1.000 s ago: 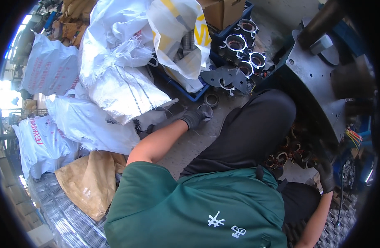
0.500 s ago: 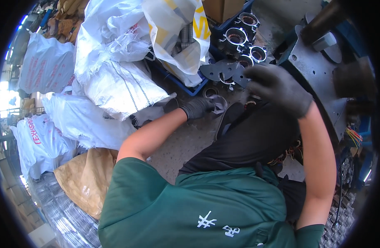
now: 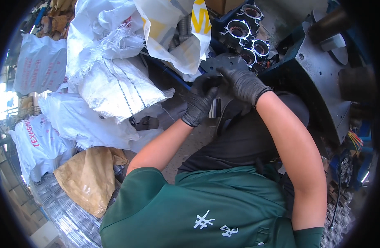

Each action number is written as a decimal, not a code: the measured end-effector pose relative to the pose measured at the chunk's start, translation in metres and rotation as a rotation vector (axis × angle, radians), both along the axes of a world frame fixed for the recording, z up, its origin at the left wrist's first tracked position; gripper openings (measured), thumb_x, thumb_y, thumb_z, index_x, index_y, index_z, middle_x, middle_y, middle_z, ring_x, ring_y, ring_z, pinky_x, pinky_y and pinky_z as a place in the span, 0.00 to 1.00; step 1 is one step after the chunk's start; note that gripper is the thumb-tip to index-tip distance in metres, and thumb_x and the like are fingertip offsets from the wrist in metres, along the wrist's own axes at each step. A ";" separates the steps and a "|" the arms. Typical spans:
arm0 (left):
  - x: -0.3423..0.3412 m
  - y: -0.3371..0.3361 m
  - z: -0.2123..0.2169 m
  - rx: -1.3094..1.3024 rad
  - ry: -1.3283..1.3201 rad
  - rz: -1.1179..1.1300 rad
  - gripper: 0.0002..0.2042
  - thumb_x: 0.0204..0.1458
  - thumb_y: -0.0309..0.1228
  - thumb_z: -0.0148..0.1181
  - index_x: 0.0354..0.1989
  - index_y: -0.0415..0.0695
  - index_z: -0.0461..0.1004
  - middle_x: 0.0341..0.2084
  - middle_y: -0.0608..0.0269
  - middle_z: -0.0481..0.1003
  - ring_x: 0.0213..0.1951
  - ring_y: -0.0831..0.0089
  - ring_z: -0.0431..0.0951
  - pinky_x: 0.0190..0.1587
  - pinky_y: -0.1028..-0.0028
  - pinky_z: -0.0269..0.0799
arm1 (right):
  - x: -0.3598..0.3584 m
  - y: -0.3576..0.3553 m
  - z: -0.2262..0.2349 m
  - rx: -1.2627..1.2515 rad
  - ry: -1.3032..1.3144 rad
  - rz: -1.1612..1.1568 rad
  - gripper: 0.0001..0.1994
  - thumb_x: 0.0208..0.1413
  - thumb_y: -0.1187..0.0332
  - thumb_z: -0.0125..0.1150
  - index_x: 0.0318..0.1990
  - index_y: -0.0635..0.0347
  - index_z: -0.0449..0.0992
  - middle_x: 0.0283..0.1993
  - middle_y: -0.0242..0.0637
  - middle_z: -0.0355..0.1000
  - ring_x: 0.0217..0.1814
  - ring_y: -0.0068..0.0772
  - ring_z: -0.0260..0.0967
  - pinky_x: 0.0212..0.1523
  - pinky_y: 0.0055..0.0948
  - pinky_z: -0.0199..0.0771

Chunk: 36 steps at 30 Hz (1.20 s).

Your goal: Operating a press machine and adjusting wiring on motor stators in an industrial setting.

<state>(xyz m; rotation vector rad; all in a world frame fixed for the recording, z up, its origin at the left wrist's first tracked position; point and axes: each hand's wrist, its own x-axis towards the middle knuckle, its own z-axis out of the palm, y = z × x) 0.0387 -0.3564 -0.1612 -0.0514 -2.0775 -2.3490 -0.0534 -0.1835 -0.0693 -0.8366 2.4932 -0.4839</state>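
My left hand (image 3: 201, 99), in a black glove, is raised over the gap between the sacks and my leg, its fingers curled and thumb bent inward. What it grips is hidden. Just below its thumb a shiny metal cylinder (image 3: 215, 108) shows; whether the hand touches it I cannot tell. From the right, my right hand (image 3: 244, 84), also in a black glove, meets it, with fingertips pressed together close to the left fingers. Anything between them is too small to make out. Behind both hands lies a dark flat plate with holes (image 3: 226, 63).
Several motor stator housings with copper windings (image 3: 238, 29) stand at the far side. White woven sacks (image 3: 119, 89) and an open plastic bag (image 3: 177, 45) crowd the left. At right stands a heavy metal machine table (image 3: 320, 76). Loose coloured wires (image 3: 355, 140) hang beside it.
My right hand has swung left and down from beside the machine to meet my left. My left hand has lifted slightly, and the metal cylinder now shows below it.
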 end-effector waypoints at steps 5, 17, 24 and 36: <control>0.034 -0.010 -0.100 -1.203 0.320 -0.245 0.28 0.56 0.25 0.64 0.67 0.44 0.67 0.64 0.43 0.69 0.55 0.45 0.78 0.56 0.54 0.78 | -0.034 0.012 0.005 -0.205 -0.018 -0.493 0.22 0.65 0.67 0.63 0.66 0.49 0.73 0.56 0.55 0.77 0.58 0.54 0.78 0.59 0.45 0.80; 0.028 0.020 -0.125 -1.048 -0.291 -0.391 0.26 0.56 0.33 0.63 0.65 0.46 0.70 0.58 0.41 0.74 0.56 0.44 0.77 0.58 0.51 0.73 | -0.031 0.022 0.019 -0.127 -0.060 -0.437 0.20 0.63 0.66 0.63 0.63 0.50 0.75 0.52 0.54 0.80 0.56 0.52 0.80 0.58 0.44 0.79; 0.030 -0.056 -0.215 -1.079 -0.155 -0.357 0.27 0.60 0.39 0.61 0.67 0.44 0.70 0.60 0.40 0.74 0.63 0.43 0.72 0.66 0.51 0.67 | -0.030 -0.008 0.025 -0.219 -0.063 -0.318 0.24 0.55 0.69 0.66 0.62 0.56 0.75 0.54 0.53 0.79 0.57 0.52 0.79 0.59 0.43 0.78; -0.020 -0.083 -0.149 -1.728 -0.127 -1.691 0.25 0.53 0.33 0.63 0.62 0.46 0.77 0.62 0.42 0.75 0.65 0.43 0.73 0.68 0.56 0.68 | -0.030 0.010 0.021 -0.247 -0.005 -0.255 0.19 0.56 0.66 0.63 0.55 0.58 0.79 0.49 0.54 0.81 0.54 0.57 0.79 0.57 0.48 0.78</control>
